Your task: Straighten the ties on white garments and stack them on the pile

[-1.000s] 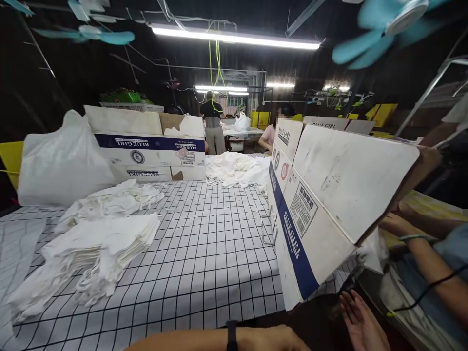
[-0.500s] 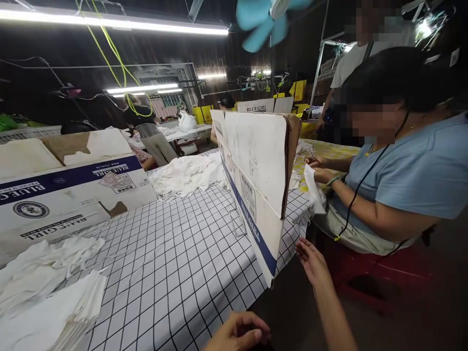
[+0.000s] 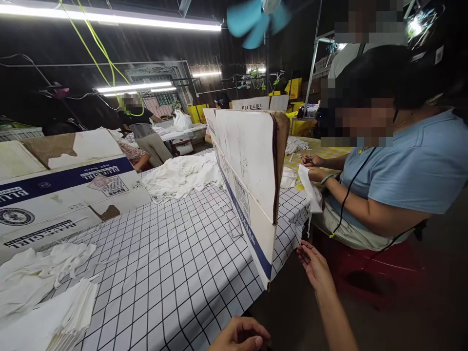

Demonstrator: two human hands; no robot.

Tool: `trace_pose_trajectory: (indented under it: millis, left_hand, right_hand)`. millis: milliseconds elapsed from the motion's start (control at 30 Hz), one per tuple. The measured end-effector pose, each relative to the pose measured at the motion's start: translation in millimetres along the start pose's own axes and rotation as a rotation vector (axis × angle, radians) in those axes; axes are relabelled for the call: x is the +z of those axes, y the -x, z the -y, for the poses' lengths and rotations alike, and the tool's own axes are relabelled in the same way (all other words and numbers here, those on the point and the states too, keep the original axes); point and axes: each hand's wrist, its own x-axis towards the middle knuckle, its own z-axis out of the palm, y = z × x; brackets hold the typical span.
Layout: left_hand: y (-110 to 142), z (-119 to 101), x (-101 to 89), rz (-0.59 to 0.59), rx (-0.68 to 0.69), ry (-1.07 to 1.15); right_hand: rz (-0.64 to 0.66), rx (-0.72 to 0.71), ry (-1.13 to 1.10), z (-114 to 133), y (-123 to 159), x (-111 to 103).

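Note:
My right hand reaches to the near right edge of the table. Its fingertips are pinched on the hanging edge of the black-and-white checked tablecloth. At the bottom centre, my left hand is loosely closed, fingers curled in, with nothing visible in it. It sits just in front of the table's front edge. Between and beyond my hands stands a white cardboard panel with a blue band, upright across the table. A small wire stand shows at its left foot.
A second printed carton panel stands at left. White fabric pieces lie in a neat stack, a loose heap and a pile further back. A seated co-worker on a red stool handles white cloth at right.
The view has turned slightly right, so the scene shifts left. My right fingertips meet the tablecloth edge more closely; my left hand stays curled in place.

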Motion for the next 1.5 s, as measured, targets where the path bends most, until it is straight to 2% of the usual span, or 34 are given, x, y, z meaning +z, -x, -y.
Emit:
trace_pose_trajectory:
  millis: [133,400,667,800,900,967,1033,1100,1200,1367,1500]
  left_hand:
    - [-0.9,3.1,-1.6,-0.023,-0.011,-0.009]
    - [-3.8,3.4,-4.0,0.005,0.028,-0.01]
    - [0.4,2.4,-5.2,-0.003,0.044,-0.063]
    - [2.1,2.7,-1.4,-0.026,0.105,-0.111]
    - [3.5,3.3,1.4,-0.016,0.116,-0.11]
    - [5.3,3.5,2.3,-0.006,0.113,-0.113]
    - [7.7,3.5,2.4,0.001,0.115,-0.115]
    - [10.1,2.9,2.2,0.002,0.124,-0.121]
    - [12.7,0.6,2.4,-0.005,0.126,-0.134]
    - [16.0,-3.2,3.6,0.0,0.118,-0.114]
    - [20.9,-5.1,4.3,0.02,0.123,-0.111]
  right_hand:
    - [-0.008,0.015,-0.013,0.0,0.9,-0.9]
    - [0.001,0.02,0.001,-4.4,-1.2,0.7]
    - [0.004,-0.063,0.079,-7.9,2.6,0.5]
    - [-0.077,-0.222,0.114,-7.0,10.0,3.8]
    - [-0.164,-0.449,0.172,2.3,17.7,9.1]
    - [-0.15,-0.602,0.246,13.0,22.2,13.5]
    - [-0.101,-0.69,0.28,25.0,25.9,17.9]
    - [-0.047,-0.693,0.24,36.0,29.6,21.7]
    - [0.008,-0.611,0.129,47.4,39.4,25.7]
    - [0.009,-0.462,0.081,59.2,67.8,29.4]
    - [0.025,-0.45,0.07,68.6,80.4,29.3]
